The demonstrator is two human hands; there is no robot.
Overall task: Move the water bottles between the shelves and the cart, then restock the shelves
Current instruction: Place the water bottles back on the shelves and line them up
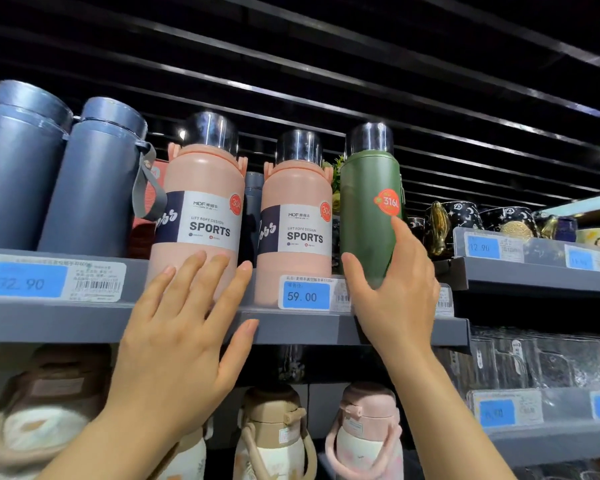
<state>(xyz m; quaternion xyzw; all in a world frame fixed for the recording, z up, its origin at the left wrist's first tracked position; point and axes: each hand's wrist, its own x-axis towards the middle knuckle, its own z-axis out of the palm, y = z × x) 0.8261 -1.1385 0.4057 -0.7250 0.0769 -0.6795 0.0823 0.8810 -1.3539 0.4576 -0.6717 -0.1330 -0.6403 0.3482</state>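
Up on the grey upper shelf (309,329), two tall blue-grey flasks (94,181) stand at the far left, the nearer one with a grey strap hanging off its side. Beside them are two pink sports bottles, the left pink bottle (201,209) and the right pink bottle (293,220), both with dark shiny caps and white labels reading SPORTS. A small dark blue bottle (253,202) is wedged behind the gap between them, mostly hidden. To the right stands the green bottle (369,209) with an orange 316L sticker. Further right, on a neighbouring shelf, sit dark mugs (454,223) with star patterns and gold handles.

Price tags run along the shelf edge: a 32.90 tag (26,282) on the left, a 59.00 tag (305,296) under the right pink bottle. The fine print on them is too blurred to read. On the lower shelf, beige and pink bottles with carry loops (364,431) are partly blocked by the arms, and the leftmost one is smeared out of focus. Clear glassware (541,362) at lower right is hard to make out.

The left hand (181,344) is spread flat, fingers straight, its fingertips against the bottom of the left pink bottle. The right hand (395,289) wraps around the lower part of the green bottle, thumb on one side and fingers on the other.
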